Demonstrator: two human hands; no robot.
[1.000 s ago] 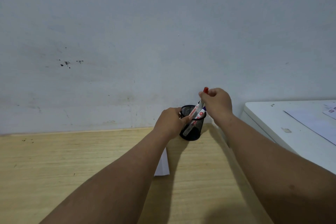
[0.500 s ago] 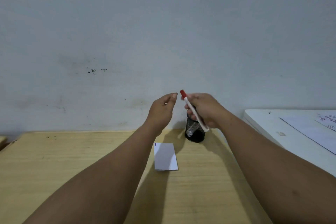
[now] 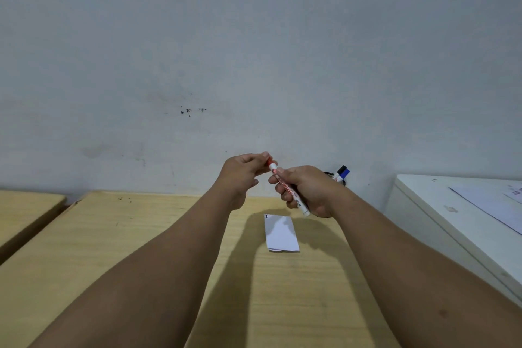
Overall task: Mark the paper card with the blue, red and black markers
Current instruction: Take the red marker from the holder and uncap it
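My right hand grips the white barrel of the red marker, held slanted above the wooden desk. My left hand pinches the marker's red cap at its upper end. Below both hands the white paper card lies flat on the desk, with a small dark mark at its far left corner. Behind my right hand, the black and blue marker caps stick out of the black mesh pen holder, which is mostly hidden.
The wooden desk runs up to a grey wall. A second wooden desk stands at the left across a gap. A white table with papers stands at the right.
My right hand lifted the red marker out of the pen holder and moved it left over the card. My left hand left the holder and closed on the marker's cap.
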